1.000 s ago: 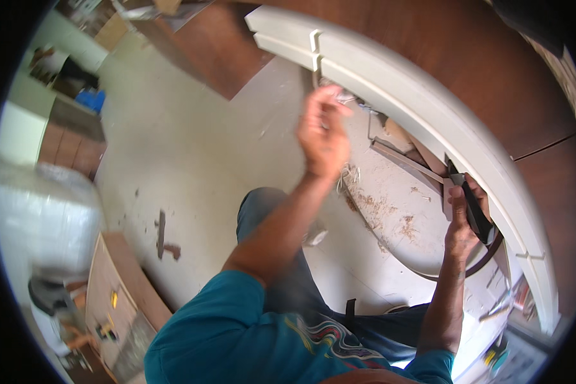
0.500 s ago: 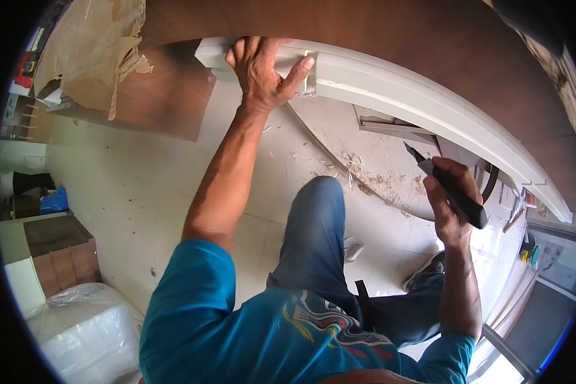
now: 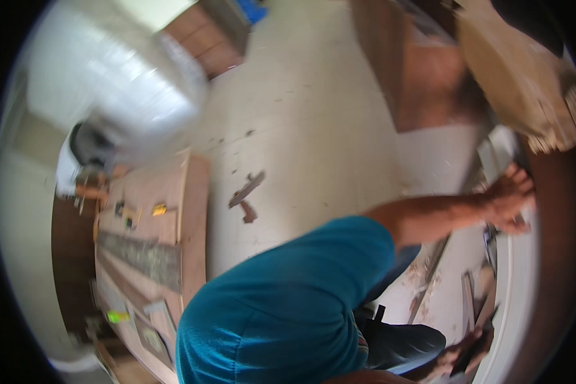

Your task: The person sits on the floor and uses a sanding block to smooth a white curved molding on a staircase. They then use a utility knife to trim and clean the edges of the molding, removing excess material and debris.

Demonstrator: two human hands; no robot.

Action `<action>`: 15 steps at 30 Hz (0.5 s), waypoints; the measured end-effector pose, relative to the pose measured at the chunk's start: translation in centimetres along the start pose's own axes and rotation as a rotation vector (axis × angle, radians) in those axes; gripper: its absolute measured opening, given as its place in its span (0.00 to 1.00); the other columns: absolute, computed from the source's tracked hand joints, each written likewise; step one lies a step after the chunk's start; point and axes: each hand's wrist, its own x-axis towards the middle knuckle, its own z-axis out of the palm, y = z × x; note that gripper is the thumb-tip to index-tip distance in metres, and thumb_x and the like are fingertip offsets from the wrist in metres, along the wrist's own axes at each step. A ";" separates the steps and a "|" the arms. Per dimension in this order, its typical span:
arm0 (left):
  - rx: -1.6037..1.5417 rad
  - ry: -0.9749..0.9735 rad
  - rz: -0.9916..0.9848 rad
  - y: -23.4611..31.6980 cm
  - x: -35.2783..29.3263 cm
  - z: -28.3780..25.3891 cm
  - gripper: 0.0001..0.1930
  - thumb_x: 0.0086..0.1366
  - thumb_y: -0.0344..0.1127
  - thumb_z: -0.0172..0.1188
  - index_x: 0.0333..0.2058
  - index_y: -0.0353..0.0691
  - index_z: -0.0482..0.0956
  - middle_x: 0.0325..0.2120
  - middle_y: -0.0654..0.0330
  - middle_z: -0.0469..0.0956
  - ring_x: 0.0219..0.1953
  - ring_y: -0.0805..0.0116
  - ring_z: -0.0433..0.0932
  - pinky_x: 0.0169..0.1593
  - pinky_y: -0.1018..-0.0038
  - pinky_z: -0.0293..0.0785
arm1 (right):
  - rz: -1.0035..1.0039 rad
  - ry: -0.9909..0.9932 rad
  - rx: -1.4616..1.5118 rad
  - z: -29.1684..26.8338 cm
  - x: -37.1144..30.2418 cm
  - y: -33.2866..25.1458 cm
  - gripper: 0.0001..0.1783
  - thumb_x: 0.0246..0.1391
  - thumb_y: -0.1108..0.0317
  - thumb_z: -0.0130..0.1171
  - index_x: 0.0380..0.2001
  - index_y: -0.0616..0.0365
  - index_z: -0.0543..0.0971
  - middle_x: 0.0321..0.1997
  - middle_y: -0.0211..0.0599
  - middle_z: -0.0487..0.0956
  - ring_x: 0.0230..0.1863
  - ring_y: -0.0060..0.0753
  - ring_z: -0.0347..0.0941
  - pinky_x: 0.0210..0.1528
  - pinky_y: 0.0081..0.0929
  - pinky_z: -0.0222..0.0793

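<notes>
My left hand rests on a long white moulded strip along the edge of a dark brown panel at the right. Its fingers are spread, with the thumb held apart. Low at the right edge, my right hand is closed around a utility knife with a black handle. That hand is blurred, and its blade cannot be made out. Both hands are on the same side as the strip, the right one nearer to me.
Wood offcuts lie on the pale floor. To the left stands a wooden bench with boards and small yellow tools. Beyond it are a plastic-wrapped bundle and another person's hand. Torn cardboard hangs at the upper right.
My view has swung to the left, so the strip and both hands now appear at the right. The left hand stays on the strip; the right keeps the knife.
</notes>
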 end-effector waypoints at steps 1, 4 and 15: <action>-0.023 -0.014 -0.036 1.1 -0.5 -0.2 0.31 0.46 0.68 0.70 0.42 0.54 0.82 0.40 0.55 0.73 0.47 0.51 0.68 0.53 0.52 0.57 | -0.128 0.060 0.120 -0.7 1.7 -4.0 0.18 0.72 0.60 0.65 0.50 0.69 0.81 0.45 0.50 0.86 0.41 0.45 0.83 0.42 0.37 0.78; 0.036 0.017 -0.051 0.3 -1.8 0.1 0.31 0.46 0.68 0.71 0.44 0.55 0.83 0.42 0.56 0.74 0.51 0.51 0.68 0.58 0.51 0.57 | -0.379 0.135 0.413 -1.2 6.7 -9.0 0.13 0.70 0.67 0.66 0.41 0.70 0.80 0.37 0.51 0.86 0.34 0.49 0.83 0.38 0.43 0.80; 0.164 -0.114 -0.099 -0.2 0.2 -0.6 0.33 0.48 0.69 0.69 0.48 0.56 0.84 0.48 0.57 0.76 0.56 0.51 0.68 0.62 0.51 0.57 | -0.250 -0.030 0.505 3.5 7.7 -3.4 0.15 0.70 0.64 0.67 0.48 0.68 0.82 0.43 0.48 0.86 0.40 0.43 0.83 0.43 0.39 0.79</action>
